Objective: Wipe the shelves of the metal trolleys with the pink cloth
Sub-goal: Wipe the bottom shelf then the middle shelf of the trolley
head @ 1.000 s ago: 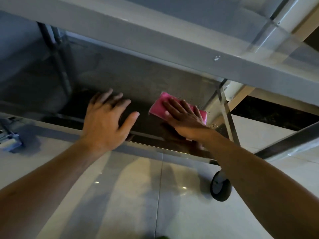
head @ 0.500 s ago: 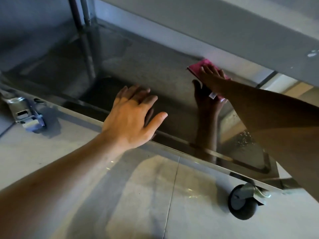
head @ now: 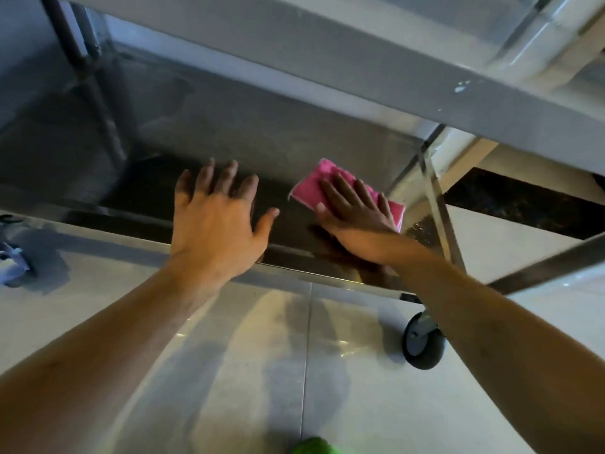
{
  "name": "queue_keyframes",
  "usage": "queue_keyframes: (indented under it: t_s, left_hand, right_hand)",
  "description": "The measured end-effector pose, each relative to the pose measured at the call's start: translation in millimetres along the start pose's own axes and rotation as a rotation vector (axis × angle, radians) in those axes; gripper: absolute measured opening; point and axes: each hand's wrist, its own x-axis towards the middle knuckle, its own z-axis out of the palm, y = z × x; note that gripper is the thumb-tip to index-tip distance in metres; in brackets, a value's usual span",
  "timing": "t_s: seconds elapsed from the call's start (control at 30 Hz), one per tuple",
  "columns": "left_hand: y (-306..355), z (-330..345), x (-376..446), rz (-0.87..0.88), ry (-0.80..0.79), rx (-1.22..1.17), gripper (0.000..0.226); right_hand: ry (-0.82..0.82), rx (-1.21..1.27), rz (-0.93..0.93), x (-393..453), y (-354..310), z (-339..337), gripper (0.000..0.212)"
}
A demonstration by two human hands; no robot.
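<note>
Two hands: we note both reaching into the bottom shelf (head: 229, 132) of a metal trolley (head: 327, 70), under the shelf above it.
Right hand: we find the right hand (head: 355, 213) laid flat on the pink cloth (head: 312, 188), fingers straight and spread, pressing it down onto the shelf surface; nothing is gripped or pinched.
Pink cloth: we record it folded into a rough rectangle, lying on the bottom shelf toward its right end, close to the right-hand upright (head: 438, 204). Its far-left corner and right edge show beyond the fingers; the middle is covered by the hand.
Left hand: we observe the left hand (head: 214, 221) with fingers straight and splayed, thumb out to the right, holding nothing. It sits over the front lip (head: 131, 239) of the shelf; we cannot tell whether the palm rests on the metal or is just above it.
Spacing: the two hands are near each other but apart, with bare dark shelf between thumb and cloth.
Shelf surface: we note a dull, reflective steel finish, with a dim mirror of the right wrist at the front edge.
Trolley fittings: a grey caster wheel (head: 422, 344) stands on the floor below the right front corner; a second caster (head: 11, 262) shows partly at the left edge.
Floor: we see pale glossy tiles (head: 229, 371) with a grout line running toward us.
Bottom edge: a green object (head: 312, 446), blurred, unidentified.
</note>
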Motion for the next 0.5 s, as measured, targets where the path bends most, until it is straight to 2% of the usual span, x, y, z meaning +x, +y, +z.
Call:
queue_keyframes:
  t_s: [0.13,0.33,0.5]
  left_hand:
    - [34,-3,-8,-0.007,0.055,-0.180,0.066]
    - [123,0,-3,0.146,0.011,-0.292,0.059]
    - [145,10,-9,0.228,-0.033,-0.246,0.061]
  right_hand:
    - [0.030,0.010,-0.017,-84,2,14,0.067]
    - [0.036,0.017,0.145,-119,0,17,0.054]
    - [-0.009,-0.107,0.232,-96,21,13,0.067]
